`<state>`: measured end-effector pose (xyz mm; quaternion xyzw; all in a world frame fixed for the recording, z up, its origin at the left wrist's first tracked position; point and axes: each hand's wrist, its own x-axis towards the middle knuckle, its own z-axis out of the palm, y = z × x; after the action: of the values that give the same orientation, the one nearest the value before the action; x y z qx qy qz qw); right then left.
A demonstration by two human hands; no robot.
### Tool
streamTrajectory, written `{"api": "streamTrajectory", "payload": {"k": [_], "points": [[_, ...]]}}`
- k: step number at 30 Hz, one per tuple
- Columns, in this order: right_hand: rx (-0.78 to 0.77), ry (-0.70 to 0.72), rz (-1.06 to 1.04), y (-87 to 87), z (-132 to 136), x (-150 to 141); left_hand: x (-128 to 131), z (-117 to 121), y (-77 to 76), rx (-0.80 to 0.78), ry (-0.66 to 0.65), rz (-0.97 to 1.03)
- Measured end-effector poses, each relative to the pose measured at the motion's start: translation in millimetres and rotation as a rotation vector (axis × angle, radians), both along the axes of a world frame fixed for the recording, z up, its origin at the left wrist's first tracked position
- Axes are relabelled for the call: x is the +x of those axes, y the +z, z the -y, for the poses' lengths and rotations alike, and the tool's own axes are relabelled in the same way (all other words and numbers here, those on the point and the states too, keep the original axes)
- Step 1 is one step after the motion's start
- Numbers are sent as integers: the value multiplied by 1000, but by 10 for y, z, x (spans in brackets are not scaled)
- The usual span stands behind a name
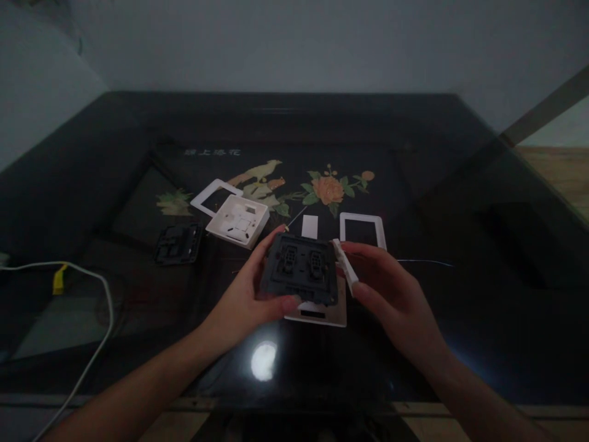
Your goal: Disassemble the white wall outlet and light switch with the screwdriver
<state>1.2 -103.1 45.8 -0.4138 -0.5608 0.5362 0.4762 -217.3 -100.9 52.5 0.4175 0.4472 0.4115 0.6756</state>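
Observation:
My left hand (262, 282) grips a black square wall switch module (301, 270) by its left side, thumb along the near edge. Two moulded mechanisms show on its face. In my right hand (386, 282) a narrow white switch rocker (345, 268) is pinched between thumb and fingers, tilted on edge at the module's right side; whether the two touch I cannot tell. Partly hidden under the module lies a white back box (322, 316). A white rectangular piece (310, 226) lies just beyond the module.
Left of my hands are a white back box (239, 221), a white frame (202, 199) and a second black module (177, 244). Another white frame (363, 218) lies beyond my right hand. A white cable (108, 301) with a yellow tag (58, 279) crosses the glossy table (437, 184).

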Motion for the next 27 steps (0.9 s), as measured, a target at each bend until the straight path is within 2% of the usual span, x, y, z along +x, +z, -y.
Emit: {"api": "streamTrajectory", "payload": {"k": [6, 10, 14, 18, 21, 27], "points": [[-65, 57, -81, 0, 1, -36, 18, -3, -30, 27, 38, -65], [-79, 41, -91, 8, -1, -25, 10, -11, -64, 30, 13, -52], [-29, -27, -21, 6, 5, -1, 16, 5, -14, 61, -10, -97], [14, 40, -13, 10, 33, -9, 43, 67, 40, 155, -24, -154], [34, 89, 15, -1, 68, -26, 65, 112, 22, 230, -3, -190], [174, 146, 139, -64, 103, -26, 57, 151, -71, 296, -21, -218]]}}
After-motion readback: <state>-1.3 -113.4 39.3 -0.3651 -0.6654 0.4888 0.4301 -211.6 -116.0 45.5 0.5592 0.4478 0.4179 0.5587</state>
